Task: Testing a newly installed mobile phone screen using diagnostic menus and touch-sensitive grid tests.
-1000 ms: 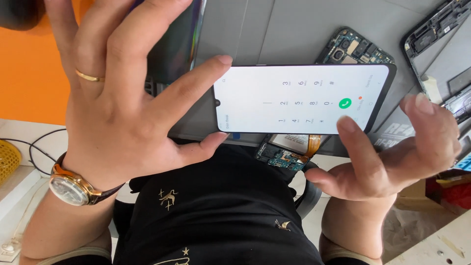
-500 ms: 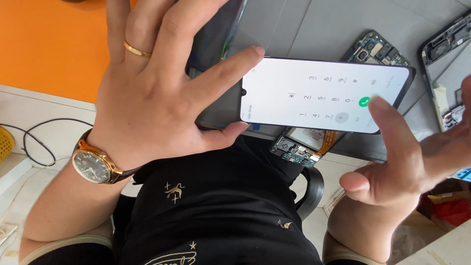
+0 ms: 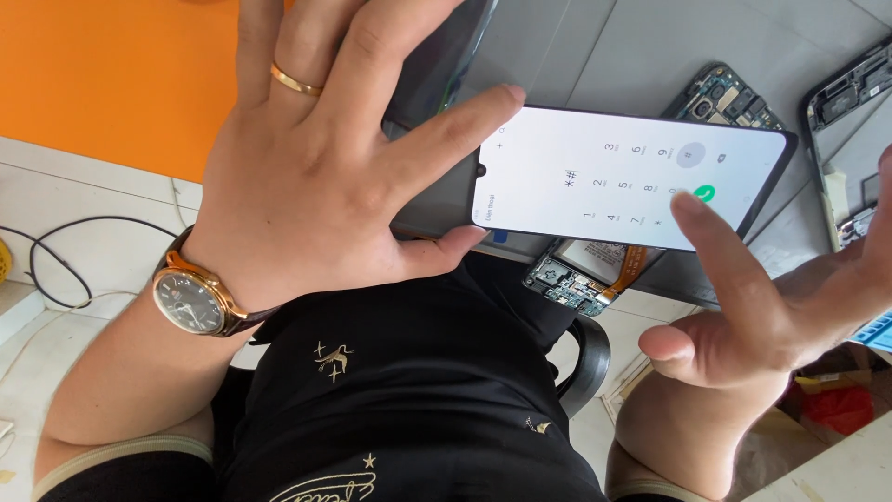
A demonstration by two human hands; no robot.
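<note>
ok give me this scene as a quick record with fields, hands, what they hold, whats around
left hand: grips the lit white-screen smartphone by one end, gold ring and brown-strap wristwatch worn
right hand: forefinger at the screen by the green round button
under phone: exposed circuit board with orange flex cable
surface: grey mat
nearby: opened phone frame

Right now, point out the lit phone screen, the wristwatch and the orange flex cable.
Lit phone screen (image 3: pixel 613 177), head view, white middle of the display.
Wristwatch (image 3: pixel 189 302), head view, dark dial face.
Orange flex cable (image 3: pixel 630 265), head view, strip under the screen's edge.
</note>
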